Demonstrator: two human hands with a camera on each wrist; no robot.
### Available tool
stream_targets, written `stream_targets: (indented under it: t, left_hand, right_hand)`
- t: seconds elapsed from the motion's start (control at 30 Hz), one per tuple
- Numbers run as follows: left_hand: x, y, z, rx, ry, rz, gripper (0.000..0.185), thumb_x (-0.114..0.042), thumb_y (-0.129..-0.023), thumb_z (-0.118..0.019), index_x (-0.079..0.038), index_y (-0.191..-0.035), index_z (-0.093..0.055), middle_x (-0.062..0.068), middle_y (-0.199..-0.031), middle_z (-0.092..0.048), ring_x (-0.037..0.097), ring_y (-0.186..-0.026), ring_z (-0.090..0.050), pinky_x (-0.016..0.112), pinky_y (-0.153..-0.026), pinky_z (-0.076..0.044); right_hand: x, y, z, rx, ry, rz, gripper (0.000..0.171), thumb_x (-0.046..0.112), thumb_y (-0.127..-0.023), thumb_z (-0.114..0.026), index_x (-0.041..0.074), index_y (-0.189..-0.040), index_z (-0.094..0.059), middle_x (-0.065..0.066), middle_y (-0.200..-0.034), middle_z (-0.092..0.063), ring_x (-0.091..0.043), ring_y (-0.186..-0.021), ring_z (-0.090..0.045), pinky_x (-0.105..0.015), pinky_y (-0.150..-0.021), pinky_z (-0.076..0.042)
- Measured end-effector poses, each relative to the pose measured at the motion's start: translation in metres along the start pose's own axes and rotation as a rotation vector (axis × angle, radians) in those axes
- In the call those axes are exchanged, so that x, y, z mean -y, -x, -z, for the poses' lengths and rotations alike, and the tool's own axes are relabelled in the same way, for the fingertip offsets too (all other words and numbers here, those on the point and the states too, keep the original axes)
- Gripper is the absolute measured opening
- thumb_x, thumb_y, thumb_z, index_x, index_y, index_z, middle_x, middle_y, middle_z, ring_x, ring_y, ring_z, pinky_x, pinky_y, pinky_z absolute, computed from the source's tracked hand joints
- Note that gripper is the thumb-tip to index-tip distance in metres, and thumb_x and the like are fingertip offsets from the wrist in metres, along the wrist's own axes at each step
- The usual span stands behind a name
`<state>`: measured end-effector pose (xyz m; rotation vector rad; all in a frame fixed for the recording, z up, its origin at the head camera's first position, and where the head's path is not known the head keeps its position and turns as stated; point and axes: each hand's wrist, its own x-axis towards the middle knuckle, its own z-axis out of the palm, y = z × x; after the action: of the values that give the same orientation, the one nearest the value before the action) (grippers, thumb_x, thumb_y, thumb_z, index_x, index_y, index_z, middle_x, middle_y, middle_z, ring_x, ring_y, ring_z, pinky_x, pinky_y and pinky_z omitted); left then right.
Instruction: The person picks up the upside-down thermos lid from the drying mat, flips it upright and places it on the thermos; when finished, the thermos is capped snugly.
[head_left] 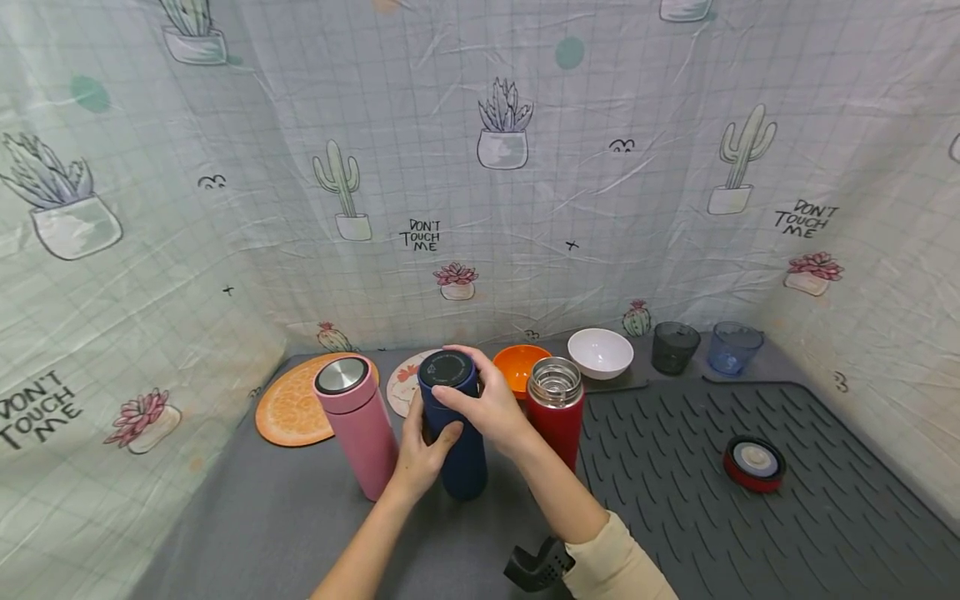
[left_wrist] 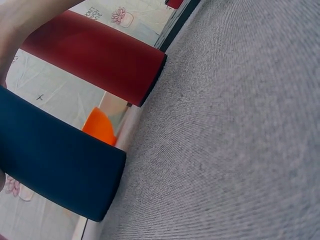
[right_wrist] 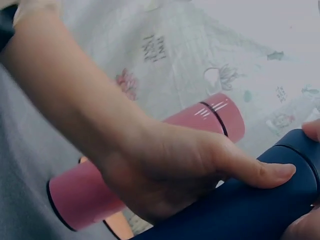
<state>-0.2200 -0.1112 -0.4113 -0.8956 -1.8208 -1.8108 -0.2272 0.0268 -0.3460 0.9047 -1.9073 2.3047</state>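
Blue flask point(head_left: 468, 454), matte, cylindrical, stands on grey fabric point(head_left: 255, 525) before cactus-printed sheeting point(head_left: 570, 183); left hand point(head_left: 420, 457) grips it, right hand point(head_left: 493, 406) its lid point(head_left: 446, 369).

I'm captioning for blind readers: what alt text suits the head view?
A left hand grips a blue bottle while the right hand holds its cap, between a pink bottle and an open red bottle. A red lid lies on a dark mat.
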Motion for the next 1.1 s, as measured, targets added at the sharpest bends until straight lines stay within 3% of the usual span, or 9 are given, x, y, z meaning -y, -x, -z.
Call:
stream_targets:
  t: [0.23, 0.47, 0.73, 0.87, 1.0, 1.1]
  left_hand:
    - [-0.003, 0.0, -0.001, 0.013, 0.008, 0.001, 0.059, -0.017, -0.087, -0.063, -0.005, -0.136, -0.034, 0.01, -0.123, -0.05, 0.02, -0.104, -0.056, 0.034, -0.085, -0.048]
    - [-0.009, -0.001, -0.003, 0.014, -0.01, 0.011, 0.058, -0.002, -0.086, -0.061, 0.0, -0.136, -0.032, 0.009, -0.124, -0.05, 0.017, -0.104, -0.055, 0.032, -0.086, -0.048]
    - [-0.038, -0.003, -0.005, 0.017, -0.205, 0.01, 0.057, -0.012, -0.088, -0.06, 0.009, -0.132, -0.031, 0.024, -0.123, -0.048, 0.015, -0.107, -0.052, 0.026, -0.09, -0.044]
    - [-0.045, -0.003, -0.004, -0.013, -0.317, -0.002, 0.056, -0.011, -0.086, -0.063, 0.009, -0.13, -0.034, 0.022, -0.12, -0.052, 0.021, -0.103, -0.055, 0.029, -0.089, -0.046]
    - [-0.034, 0.0, 0.001, -0.043, -0.42, -0.004, 0.062, -0.005, -0.08, -0.067, 0.006, -0.132, -0.035, 0.018, -0.12, -0.054, 0.025, -0.101, -0.057, 0.036, -0.086, -0.048]
    - [-0.026, 0.005, 0.005, -0.053, -0.488, -0.017, 0.07, -0.003, -0.077, -0.07, 0.001, -0.136, -0.033, 0.015, -0.125, -0.051, 0.025, -0.107, -0.054, 0.038, -0.087, -0.047]
  right_hand:
    - [0.003, 0.002, -0.003, -0.063, 0.001, -0.007, 0.056, 0.011, -0.078, -0.072, 0.003, -0.124, -0.041, -0.016, -0.115, -0.051, -0.024, -0.096, -0.056, -0.037, -0.083, -0.049]
    - [0.003, 0.003, -0.007, -0.1, 0.003, -0.013, 0.055, 0.011, -0.077, -0.072, 0.005, -0.123, -0.042, -0.015, -0.114, -0.051, -0.025, -0.096, -0.055, -0.037, -0.085, -0.048]
    - [0.003, 0.007, -0.006, -0.013, 0.016, -0.048, 0.059, 0.011, -0.084, -0.064, 0.01, -0.134, -0.033, -0.013, -0.124, -0.049, -0.025, -0.108, -0.052, -0.038, -0.092, -0.043]
    - [0.007, 0.009, -0.005, 0.019, 0.089, -0.074, 0.067, 0.012, -0.087, -0.06, 0.011, -0.142, -0.022, -0.014, -0.135, -0.037, -0.028, -0.117, -0.046, -0.042, -0.096, -0.039]
    - [0.012, 0.014, -0.002, 0.004, 0.238, -0.069, 0.072, 0.014, -0.088, -0.06, 0.012, -0.145, -0.016, -0.013, -0.145, -0.022, -0.031, -0.123, -0.035, -0.051, -0.1, -0.031]
    - [0.016, 0.022, 0.002, 0.011, 0.342, -0.031, 0.073, 0.016, -0.088, -0.059, 0.014, -0.146, -0.015, -0.009, -0.147, -0.021, -0.028, -0.126, -0.031, -0.05, -0.104, -0.026]
